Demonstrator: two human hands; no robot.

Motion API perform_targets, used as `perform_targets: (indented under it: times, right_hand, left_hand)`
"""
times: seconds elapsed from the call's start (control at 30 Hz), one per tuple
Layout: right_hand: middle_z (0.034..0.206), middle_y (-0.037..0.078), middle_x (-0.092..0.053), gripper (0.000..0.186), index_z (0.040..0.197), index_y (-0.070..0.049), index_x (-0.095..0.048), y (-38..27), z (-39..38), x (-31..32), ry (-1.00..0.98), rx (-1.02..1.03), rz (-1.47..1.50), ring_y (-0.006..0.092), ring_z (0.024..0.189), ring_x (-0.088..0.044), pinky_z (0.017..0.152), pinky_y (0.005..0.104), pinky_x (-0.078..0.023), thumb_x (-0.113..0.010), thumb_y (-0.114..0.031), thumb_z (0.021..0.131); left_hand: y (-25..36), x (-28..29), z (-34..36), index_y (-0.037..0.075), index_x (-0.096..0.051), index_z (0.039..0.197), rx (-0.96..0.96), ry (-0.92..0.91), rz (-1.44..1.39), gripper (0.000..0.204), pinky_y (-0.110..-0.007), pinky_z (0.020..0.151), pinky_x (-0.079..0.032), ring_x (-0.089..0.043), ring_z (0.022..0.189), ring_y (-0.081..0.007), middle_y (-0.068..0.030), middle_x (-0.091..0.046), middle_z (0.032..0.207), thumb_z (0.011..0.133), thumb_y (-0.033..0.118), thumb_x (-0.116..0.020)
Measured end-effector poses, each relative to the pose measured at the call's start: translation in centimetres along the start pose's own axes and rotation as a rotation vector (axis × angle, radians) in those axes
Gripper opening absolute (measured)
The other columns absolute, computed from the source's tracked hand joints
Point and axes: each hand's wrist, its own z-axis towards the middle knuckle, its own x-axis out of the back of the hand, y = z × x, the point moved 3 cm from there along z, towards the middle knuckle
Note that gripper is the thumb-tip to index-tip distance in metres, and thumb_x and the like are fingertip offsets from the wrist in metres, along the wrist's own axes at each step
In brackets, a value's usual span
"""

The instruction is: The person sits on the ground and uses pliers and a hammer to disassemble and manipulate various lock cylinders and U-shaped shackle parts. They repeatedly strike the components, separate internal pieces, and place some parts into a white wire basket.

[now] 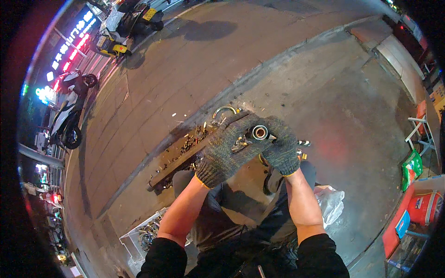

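Both of my hands wear dark grey knitted gloves with yellow cuffs and meet in front of my knees. Between them is a round metal fitting (260, 133), its open end facing up with a bright rim and a copper-coloured inside. My left hand (226, 152) is closed around its left side, and small shiny metal pieces show by those fingers. From the other side, my right hand (281, 147) grips the fitting. A curved chrome pipe (224, 110) with a yellowish end lies just beyond my left hand. The gloves hide most of the fitting's body.
A long board (174, 169) lies on the ground at left, with small metal bits scattered along it. Near my left forearm stands a clear plastic bin (132, 241) of metal parts. A white plastic bag (330, 204) lies by my right knee. Far right is a red bucket (422, 207).
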Motion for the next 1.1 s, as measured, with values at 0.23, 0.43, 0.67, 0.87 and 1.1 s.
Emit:
perform_targets:
  times: [0.23, 0.43, 0.67, 0.87, 1.1]
  right_hand:
    - [0.101, 0.015, -0.071, 0.036, 0.106, -0.009, -0.073, 1.8, -0.6, -0.4, -0.04, 0.054, -0.139, 0.0378, 0.092, -0.067, 0.082, 0.0454, -0.054, -0.079, -0.034, 0.08]
    - [0.103, 0.017, -0.071, 0.036, 0.108, -0.009, -0.072, 2.0, -1.0, -0.8, -0.049, 0.027, -0.1, 0.0393, 0.095, -0.067, 0.085, 0.0466, -0.054, -0.077, -0.033, 0.082]
    - [0.114, 0.018, -0.067, 0.034, 0.119, -0.003, -0.064, 2.2, -2.4, -4.2, -0.262, -0.226, 0.191, 0.0349, 0.106, -0.063, 0.093, 0.0451, -0.051, -0.068, -0.015, 0.087]
    - [0.113, 0.014, -0.068, 0.029, 0.118, -0.002, -0.064, 2.0, -4.2, -5.9, -0.292, -0.374, 0.307, 0.0286, 0.105, -0.064, 0.093, 0.0387, -0.051, -0.064, -0.004, 0.089]
    - [0.109, 0.016, -0.07, 0.033, 0.116, -0.003, -0.065, 1.4, -3.3, -6.1, -0.195, -0.265, 0.181, 0.032, 0.099, -0.068, 0.087, 0.041, -0.054, -0.071, -0.015, 0.086]
  left_hand:
    - [-1.2, -1.3, 0.3, 0.008, -0.069, 0.119, -0.025, 0.022, 0.019, 0.045, -0.044, 0.102, -0.049, -0.06, 0.119, -0.0346, -0.0153, -0.063, 0.128, 0.08, 0.024, -0.083]
    - [-1.0, -1.3, 0.2, 0.009, -0.071, 0.115, -0.054, 0.073, 0.035, 0.04, -0.042, 0.096, -0.053, -0.066, 0.11, -0.0319, -0.0127, -0.069, 0.118, 0.079, 0.022, -0.084]
    - [-1.3, -1.0, -0.4, 0.004, -0.069, 0.118, 0.251, 0.17, -0.209, 0.041, -0.037, 0.093, -0.055, -0.068, 0.106, -0.0242, -0.0126, -0.07, 0.118, 0.082, 0.019, -0.082]
    - [-2.1, 0.1, -0.6, 0.0, -0.069, 0.117, 0.447, 0.171, -0.43, 0.033, -0.033, 0.087, -0.055, -0.067, 0.096, -0.0156, -0.0068, -0.073, 0.107, 0.087, 0.01, -0.077]
    - [-0.9, 1.3, -0.5, 0.002, -0.067, 0.124, 0.313, -0.044, -0.343, 0.042, -0.033, 0.091, -0.055, -0.069, 0.1, -0.0181, -0.0128, -0.072, 0.112, 0.086, 0.015, -0.079]
